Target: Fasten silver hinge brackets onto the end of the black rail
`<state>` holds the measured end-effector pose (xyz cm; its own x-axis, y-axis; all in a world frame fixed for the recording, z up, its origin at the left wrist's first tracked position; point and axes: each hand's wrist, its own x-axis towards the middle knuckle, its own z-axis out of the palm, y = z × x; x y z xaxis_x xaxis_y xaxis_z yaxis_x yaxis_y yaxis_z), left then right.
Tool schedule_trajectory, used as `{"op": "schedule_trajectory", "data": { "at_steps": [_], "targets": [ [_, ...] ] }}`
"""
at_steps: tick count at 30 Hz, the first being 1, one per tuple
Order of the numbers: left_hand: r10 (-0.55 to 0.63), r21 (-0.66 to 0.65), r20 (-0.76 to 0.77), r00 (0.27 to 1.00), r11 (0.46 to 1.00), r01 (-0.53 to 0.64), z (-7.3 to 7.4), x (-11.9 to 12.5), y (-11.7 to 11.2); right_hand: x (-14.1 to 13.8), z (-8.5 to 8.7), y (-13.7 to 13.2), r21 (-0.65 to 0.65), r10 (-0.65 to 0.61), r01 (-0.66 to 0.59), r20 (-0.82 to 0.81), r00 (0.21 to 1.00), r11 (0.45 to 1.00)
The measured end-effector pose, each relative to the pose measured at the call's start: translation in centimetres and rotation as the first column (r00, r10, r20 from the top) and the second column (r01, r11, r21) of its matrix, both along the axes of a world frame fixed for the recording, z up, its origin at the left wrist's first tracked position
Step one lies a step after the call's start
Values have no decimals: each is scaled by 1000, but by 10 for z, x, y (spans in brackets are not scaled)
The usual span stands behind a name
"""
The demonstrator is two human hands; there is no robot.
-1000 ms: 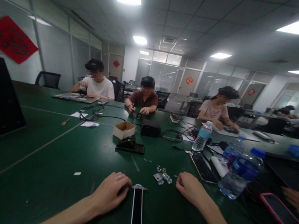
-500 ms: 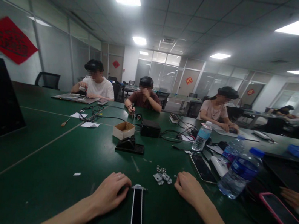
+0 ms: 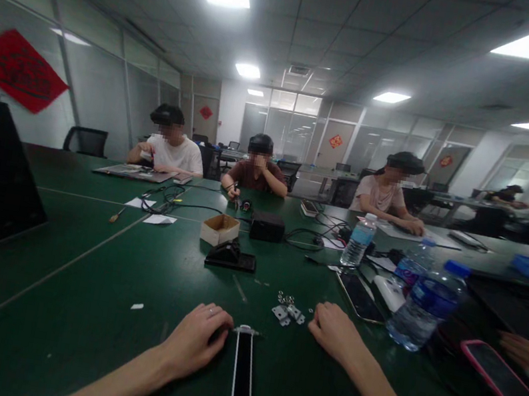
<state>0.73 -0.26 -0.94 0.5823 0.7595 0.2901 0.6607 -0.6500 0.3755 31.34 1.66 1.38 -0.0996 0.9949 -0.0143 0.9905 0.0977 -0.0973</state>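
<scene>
My left hand (image 3: 197,339) rests on the green table (image 3: 85,330), its fingers bent downward and its thumb apart from them, with nothing seen in it. Just right of its fingertips lies a long, narrow object with a black face and a pale metal frame (image 3: 244,370), a thin crosspiece at its far end; I cannot tell whether the fingers touch that end. My right hand (image 3: 334,328) lies on the table with curled, closed fingers, no object showing. Between the hands and farther off are several small metal plates (image 3: 286,314) and several small nuts or rings (image 3: 284,299).
Ahead stand a black stand (image 3: 230,256), an open cardboard box (image 3: 220,230) and a black box (image 3: 267,227). To the right are a phone (image 3: 360,296), water bottles (image 3: 426,306) and a pink-edged phone (image 3: 501,386). Another person's hand (image 3: 520,350) lies far right. Three people sit opposite.
Both my hands and the things near them stay in place. The view has shifted very slightly. Across the table, the person on the right has the hands a little differently placed.
</scene>
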Motion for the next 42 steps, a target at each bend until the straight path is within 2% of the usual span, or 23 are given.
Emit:
{"op": "schedule_trajectory", "data": {
  "at_steps": [19, 35, 42],
  "targets": [
    [-16, 4, 22, 1000, 1000, 16, -2, -1, 1, -1, 4, -2, 25, 36, -36, -2, 999, 999],
    [-2, 2, -2, 1000, 1000, 2, 3, 1, -2, -1, 15, -3, -45, 24, -25, -30, 999, 999],
    [2, -5, 6, 1000, 1000, -2, 2, 0, -1, 1, 7, -1, -28, 17, -17, -25, 1000, 999]
  ]
}}
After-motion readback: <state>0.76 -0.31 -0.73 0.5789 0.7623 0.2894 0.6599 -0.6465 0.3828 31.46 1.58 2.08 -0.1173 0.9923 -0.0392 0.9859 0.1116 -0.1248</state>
